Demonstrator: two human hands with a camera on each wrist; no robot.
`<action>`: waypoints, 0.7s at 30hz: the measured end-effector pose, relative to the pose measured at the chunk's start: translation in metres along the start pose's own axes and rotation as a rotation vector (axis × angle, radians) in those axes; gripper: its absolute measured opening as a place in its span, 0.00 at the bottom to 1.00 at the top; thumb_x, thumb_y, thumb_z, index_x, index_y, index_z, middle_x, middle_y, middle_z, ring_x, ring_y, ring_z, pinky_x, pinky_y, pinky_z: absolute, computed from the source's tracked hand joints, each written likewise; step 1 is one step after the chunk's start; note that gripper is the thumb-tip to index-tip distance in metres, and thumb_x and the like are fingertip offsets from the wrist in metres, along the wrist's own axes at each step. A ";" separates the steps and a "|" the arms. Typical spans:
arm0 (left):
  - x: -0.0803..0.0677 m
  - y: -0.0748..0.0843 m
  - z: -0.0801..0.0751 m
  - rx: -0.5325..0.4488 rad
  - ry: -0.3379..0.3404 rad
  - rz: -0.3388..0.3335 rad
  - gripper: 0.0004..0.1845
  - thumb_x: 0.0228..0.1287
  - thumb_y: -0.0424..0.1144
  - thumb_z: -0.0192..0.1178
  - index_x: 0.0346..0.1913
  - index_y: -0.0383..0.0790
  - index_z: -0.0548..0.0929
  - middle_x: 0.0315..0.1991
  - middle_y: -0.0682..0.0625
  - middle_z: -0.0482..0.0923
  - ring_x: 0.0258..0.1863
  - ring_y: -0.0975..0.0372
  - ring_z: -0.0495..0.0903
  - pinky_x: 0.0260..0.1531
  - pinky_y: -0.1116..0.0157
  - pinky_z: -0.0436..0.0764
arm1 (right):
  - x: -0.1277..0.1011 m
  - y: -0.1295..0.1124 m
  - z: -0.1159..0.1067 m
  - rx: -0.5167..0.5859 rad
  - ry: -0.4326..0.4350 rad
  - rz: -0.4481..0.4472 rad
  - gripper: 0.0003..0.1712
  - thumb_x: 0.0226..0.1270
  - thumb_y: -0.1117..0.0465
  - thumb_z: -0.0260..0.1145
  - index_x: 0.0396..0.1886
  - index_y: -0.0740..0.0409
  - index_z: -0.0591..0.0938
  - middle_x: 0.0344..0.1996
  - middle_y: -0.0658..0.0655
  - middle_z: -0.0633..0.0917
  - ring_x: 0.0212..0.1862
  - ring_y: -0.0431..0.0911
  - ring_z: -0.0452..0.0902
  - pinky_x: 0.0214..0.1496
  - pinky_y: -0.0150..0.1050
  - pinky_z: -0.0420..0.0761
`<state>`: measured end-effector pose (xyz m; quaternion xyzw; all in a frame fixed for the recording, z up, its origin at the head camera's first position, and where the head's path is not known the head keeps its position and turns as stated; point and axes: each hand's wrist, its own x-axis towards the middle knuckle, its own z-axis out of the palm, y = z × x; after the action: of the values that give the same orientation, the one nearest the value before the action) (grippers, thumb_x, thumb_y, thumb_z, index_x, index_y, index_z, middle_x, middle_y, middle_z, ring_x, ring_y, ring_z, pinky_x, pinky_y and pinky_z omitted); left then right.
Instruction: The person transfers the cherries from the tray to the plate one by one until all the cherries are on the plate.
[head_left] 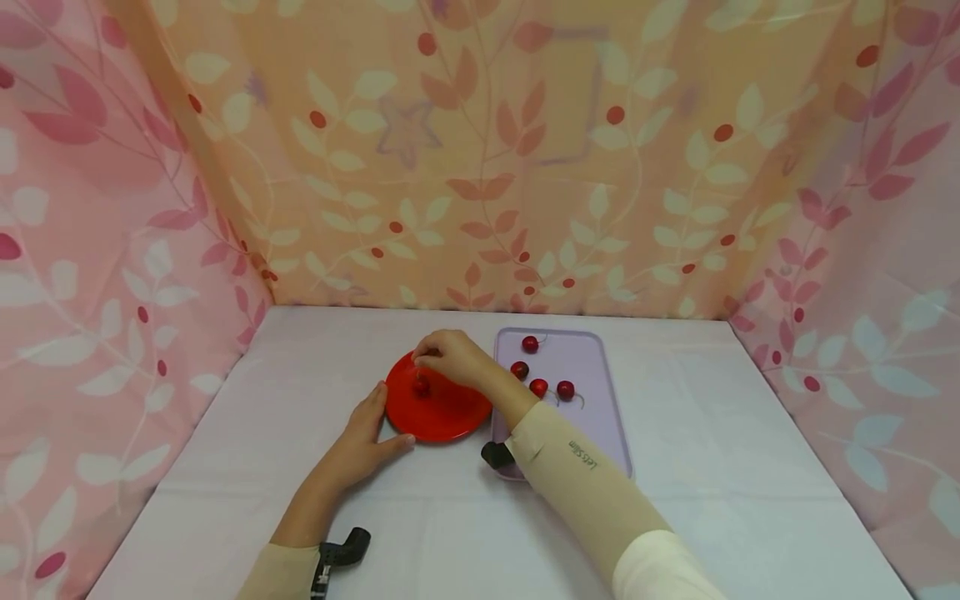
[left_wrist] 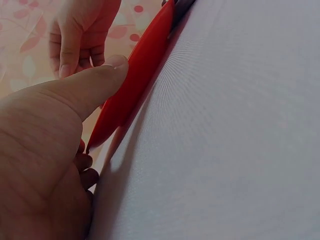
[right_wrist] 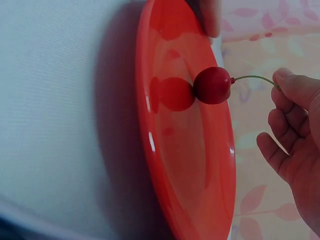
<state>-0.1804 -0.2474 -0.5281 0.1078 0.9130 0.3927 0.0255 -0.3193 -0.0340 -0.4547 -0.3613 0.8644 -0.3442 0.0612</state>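
A red plate (head_left: 450, 412) lies on the white table, left of a lilac tray (head_left: 592, 417). My right hand (head_left: 450, 357) is over the plate's far part and pinches the stem of a red cherry (head_left: 422, 387) that hangs just above or on the plate (right_wrist: 190, 165); the cherry (right_wrist: 212, 85) hangs close to the plate surface. My left hand (head_left: 367, 437) rests on the table at the plate's near-left edge, its thumb (left_wrist: 95, 82) against the rim (left_wrist: 135, 85). Several more cherries (head_left: 538, 387) lie on the tray.
Leaf-patterned cloth walls close in the table on the left, back and right. The tray (head_left: 611, 442) sits right of centre, partly under my right forearm. White tablecloth (head_left: 750, 467) stretches to the right and front.
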 end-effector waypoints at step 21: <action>0.004 -0.006 0.004 0.061 0.032 0.024 0.59 0.64 0.61 0.67 0.82 0.33 0.45 0.83 0.37 0.44 0.80 0.39 0.46 0.74 0.35 0.56 | -0.036 -0.015 -0.022 -0.116 -0.120 -0.119 0.10 0.73 0.49 0.68 0.48 0.43 0.89 0.43 0.39 0.86 0.49 0.36 0.79 0.61 0.32 0.79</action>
<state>-0.1850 -0.2475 -0.5351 0.1131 0.9235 0.3666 0.0031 -0.2922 -0.0053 -0.4341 -0.4348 0.8547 -0.2743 0.0716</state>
